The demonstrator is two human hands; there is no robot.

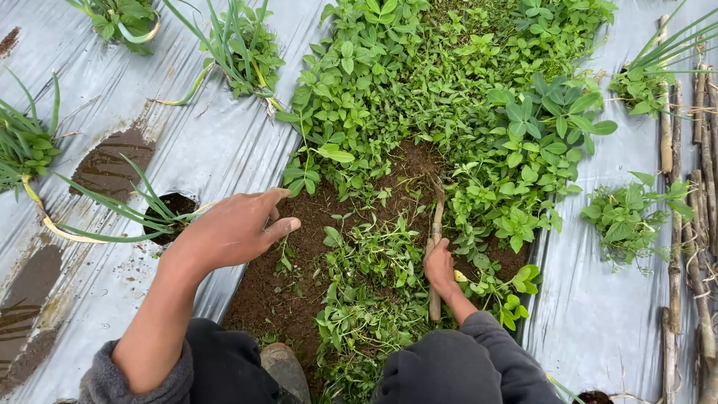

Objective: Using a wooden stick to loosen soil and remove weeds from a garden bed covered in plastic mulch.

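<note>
So the person is crouched over a furrow between two sheets of silver plastic mulch. Their right hand is wrapped tight around a wooden tool handle, fist closed on about the middle of it. The stick runs up past the knuckles and its far tip sits in the dirt right at the edge of the standing weeds. Can't make out a blade or head on it, the end is buried in soil and leaves.

The left hand is holding nothing, fingers loosely stretched and together, hovering palm down over the bare brown soil, well off to the side of the gripped stick. Between the two hands there's a loose heap of pulled weeds lying on the ground, just beside the fist.

Out past the empty hand, a grassy onion-like plant pokes out of a hole in the plastic. On the far side of the fist, more plastic and a row of rough wooden stakes. A muddy boot toe shows below, between the knees.
</note>
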